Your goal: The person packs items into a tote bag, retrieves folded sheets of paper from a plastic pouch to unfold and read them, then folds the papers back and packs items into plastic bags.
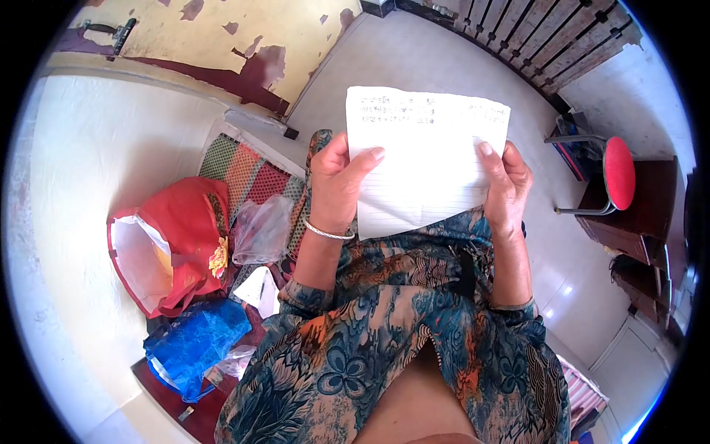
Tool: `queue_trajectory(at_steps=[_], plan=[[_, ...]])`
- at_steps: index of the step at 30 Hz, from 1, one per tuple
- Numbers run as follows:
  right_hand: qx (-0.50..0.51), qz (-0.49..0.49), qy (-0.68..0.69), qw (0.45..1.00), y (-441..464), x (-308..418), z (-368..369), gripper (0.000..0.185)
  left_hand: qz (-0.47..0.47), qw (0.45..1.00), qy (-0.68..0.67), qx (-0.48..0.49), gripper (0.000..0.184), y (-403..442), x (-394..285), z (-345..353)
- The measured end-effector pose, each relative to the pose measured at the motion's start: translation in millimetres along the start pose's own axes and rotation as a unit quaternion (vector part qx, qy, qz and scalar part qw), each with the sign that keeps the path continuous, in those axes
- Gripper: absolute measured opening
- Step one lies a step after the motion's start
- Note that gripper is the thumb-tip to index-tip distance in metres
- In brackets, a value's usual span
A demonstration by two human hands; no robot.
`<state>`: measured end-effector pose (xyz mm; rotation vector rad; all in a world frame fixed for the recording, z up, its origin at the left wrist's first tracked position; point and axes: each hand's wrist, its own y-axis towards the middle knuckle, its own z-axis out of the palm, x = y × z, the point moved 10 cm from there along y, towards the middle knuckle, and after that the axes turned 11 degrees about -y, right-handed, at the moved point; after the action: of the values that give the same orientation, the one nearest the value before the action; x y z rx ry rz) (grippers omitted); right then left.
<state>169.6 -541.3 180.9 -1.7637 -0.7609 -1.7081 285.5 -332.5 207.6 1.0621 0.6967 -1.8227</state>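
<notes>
A lined sheet of paper [425, 170] is held up in front of me, with rows of handwriting along its top. Its lower edge slants and shows a crease. My left hand [339, 177] grips the left side, thumb on the front and fingers behind. On the right edge my right hand [506, 181] pinches the sheet in the same way. A pale bracelet [329, 233] circles my left wrist. Under the paper lies my patterned clothing [399, 318], covering my lap.
To the left are a red bag [185, 237], a blue plastic bag [196, 340], a clear plastic bag [262, 229] and a white paper [259, 291] on a woven mat [240, 166]. At right stand a red round stool [619, 174] and a dark wooden cabinet [651, 200]. A peeling door [222, 44] is at upper left.
</notes>
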Motion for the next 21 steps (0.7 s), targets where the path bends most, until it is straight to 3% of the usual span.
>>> queue_trajectory(at_steps=[10, 21], plan=[[0.017, 0.023, -0.051, 0.998, -1.4, -1.8, 0.5, 0.017, -0.005, 1.0, 0.009, -0.014, 0.025, -1.9, 2.7, -5.0], [0.022, 0.001, -0.011, 1.0, -2.8, 5.7, 6.0, 0.021, 0.015, 1.0, 0.014, -0.004, 0.027, -2.5, 1.0, -8.5]])
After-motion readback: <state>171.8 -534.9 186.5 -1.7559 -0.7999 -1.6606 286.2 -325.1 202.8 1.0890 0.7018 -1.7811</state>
